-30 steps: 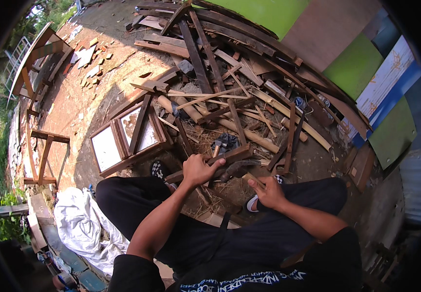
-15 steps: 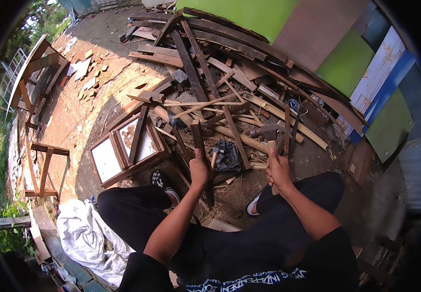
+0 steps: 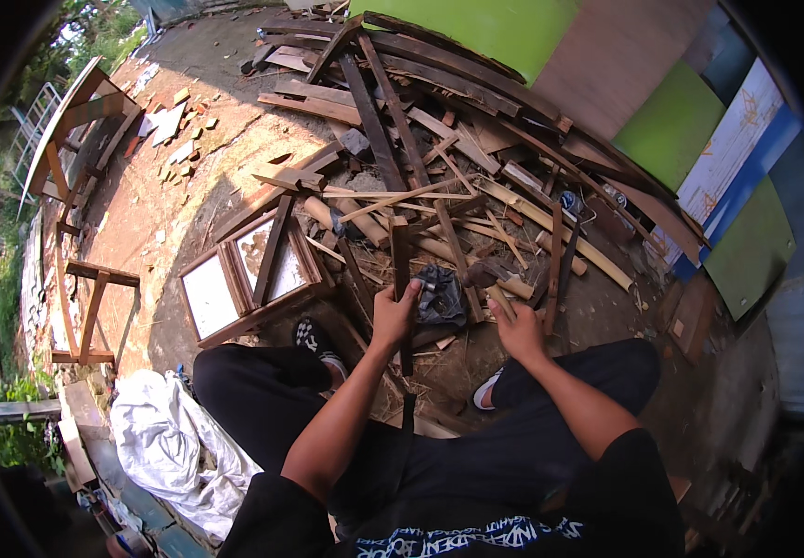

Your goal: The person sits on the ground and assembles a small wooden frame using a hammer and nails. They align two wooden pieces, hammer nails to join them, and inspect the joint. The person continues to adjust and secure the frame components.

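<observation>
My left hand (image 3: pixel 395 318) is closed round a dark wooden batten (image 3: pixel 400 249), which stands roughly upright between my knees. In my right hand (image 3: pixel 519 331) is a claw hammer, gripped by its pale wooden handle (image 3: pixel 500 299). The dark hammer head (image 3: pixel 485 272) is tilted toward the batten but is apart from it. Between my hands, a crumpled black plastic bag (image 3: pixel 442 299) lies on the ground, partly behind the left hand and the batten.
A framed wooden panel with white faces (image 3: pixel 211 302) lies left of the bag. Beyond spreads a heap of planks and poles (image 3: pixel 374 121). White cloth (image 3: pixel 165 446) lies by my left leg, a wooden frame (image 3: pixel 95 312) further left. Green boards (image 3: pixel 671 121) stand at the right.
The hammer has come down and left, its head now nearer the batten. My left hand and the batten have shifted slightly right; the hand now hides a small hammer seen beside the bag earlier.
</observation>
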Demonstrator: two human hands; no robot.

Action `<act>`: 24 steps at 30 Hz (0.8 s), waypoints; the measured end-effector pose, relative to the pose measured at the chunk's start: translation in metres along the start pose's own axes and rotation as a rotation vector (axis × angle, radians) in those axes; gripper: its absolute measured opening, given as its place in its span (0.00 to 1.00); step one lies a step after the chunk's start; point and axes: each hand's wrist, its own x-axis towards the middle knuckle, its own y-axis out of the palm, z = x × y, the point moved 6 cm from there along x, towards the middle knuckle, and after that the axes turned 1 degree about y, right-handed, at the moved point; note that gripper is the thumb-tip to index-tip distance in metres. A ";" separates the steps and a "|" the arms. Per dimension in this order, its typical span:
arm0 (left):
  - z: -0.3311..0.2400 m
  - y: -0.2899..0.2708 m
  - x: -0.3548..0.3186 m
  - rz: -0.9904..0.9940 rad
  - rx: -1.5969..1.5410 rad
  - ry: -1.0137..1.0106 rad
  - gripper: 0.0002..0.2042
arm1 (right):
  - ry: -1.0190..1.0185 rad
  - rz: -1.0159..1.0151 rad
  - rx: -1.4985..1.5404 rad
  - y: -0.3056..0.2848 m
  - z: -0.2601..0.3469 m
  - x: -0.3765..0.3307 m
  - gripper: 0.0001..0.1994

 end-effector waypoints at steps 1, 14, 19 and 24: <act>-0.003 0.003 -0.001 0.005 -0.098 -0.058 0.20 | -0.019 -0.016 -0.034 0.001 0.002 0.001 0.30; -0.033 0.029 0.003 0.139 0.100 -0.062 0.15 | -0.119 0.185 -0.392 -0.002 0.042 0.001 0.27; -0.027 0.029 0.007 0.070 0.049 0.011 0.11 | -0.186 0.185 -0.411 -0.004 0.045 0.002 0.27; -0.026 0.034 0.009 0.078 0.101 0.052 0.09 | -0.173 0.222 -0.439 -0.002 0.039 0.001 0.29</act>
